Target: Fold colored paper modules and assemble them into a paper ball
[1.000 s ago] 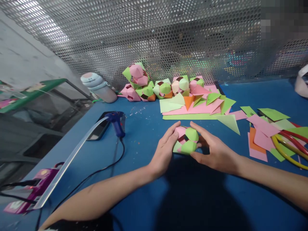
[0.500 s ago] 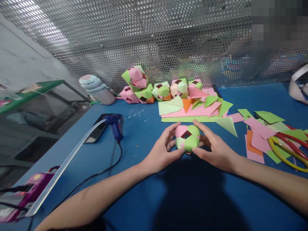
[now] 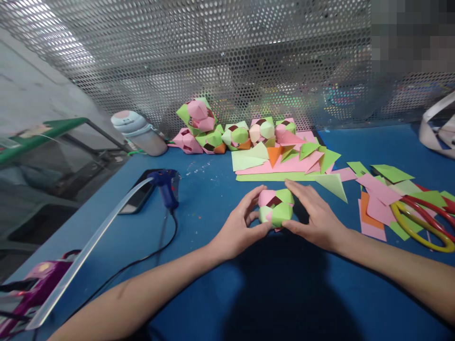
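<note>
Between my two hands is a small folded-paper ball (image 3: 281, 214), made of pink, light green and pale mint pieces with dark gaps between them. My left hand (image 3: 239, 226) curls around its left side, thumb low at the front and fingers behind. On the right side, my right hand (image 3: 318, 219) has its thumb against the lower front and its index finger at the top edge. The ball is upright, just above or on the blue table (image 3: 202, 279); which one I cannot tell. Its far side is hidden.
Several paper balls (image 3: 237, 136) line the perforated metal panel (image 3: 227, 71). Before them lie cut paper pieces (image 3: 284, 163). Scissors (image 3: 419, 225) rest on scraps at right. At left are a glue gun (image 3: 166, 187), phone (image 3: 137, 199), bottle (image 3: 142, 135) and purple power strip (image 3: 44, 289).
The ball has tilted or turned slightly, its upper gap now showing differently. My right hand's fingers have loosened a little around its side. The view has shifted slightly.
</note>
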Motion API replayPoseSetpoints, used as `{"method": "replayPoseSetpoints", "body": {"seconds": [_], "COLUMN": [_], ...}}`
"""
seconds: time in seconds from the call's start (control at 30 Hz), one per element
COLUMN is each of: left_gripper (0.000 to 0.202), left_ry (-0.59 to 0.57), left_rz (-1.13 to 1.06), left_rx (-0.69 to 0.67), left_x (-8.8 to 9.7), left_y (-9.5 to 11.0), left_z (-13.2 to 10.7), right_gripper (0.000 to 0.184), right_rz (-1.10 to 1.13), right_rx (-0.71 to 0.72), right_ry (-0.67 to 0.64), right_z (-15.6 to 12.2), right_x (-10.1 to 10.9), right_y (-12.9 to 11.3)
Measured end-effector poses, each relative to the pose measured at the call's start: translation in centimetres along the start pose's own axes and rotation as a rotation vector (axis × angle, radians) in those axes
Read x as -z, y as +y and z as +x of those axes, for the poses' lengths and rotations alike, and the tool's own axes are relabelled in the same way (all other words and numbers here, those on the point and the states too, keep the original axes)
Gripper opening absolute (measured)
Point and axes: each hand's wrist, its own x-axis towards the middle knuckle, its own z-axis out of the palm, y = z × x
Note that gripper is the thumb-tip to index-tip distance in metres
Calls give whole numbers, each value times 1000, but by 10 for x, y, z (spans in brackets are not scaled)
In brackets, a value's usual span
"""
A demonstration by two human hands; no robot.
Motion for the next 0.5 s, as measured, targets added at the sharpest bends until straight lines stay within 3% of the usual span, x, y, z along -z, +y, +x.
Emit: {"method": "replayPoseSetpoints", "body": {"seconds": [0.2,0.5], "left_gripper": [69,71], "left_ry": [1,-12], "left_rz": [62,-59], "left_rx": [-23,29], "left_x": [4,8], "left_y": [-4,-4], "left_z": [2,3], "right_gripper": [72,47], "right_rz": [91,158], "right_rx": [111,217], "right_ry": [-14,-2], "right_z": [-3,-4], "right_x": [-8,-7], "right_y": [7,7]}}
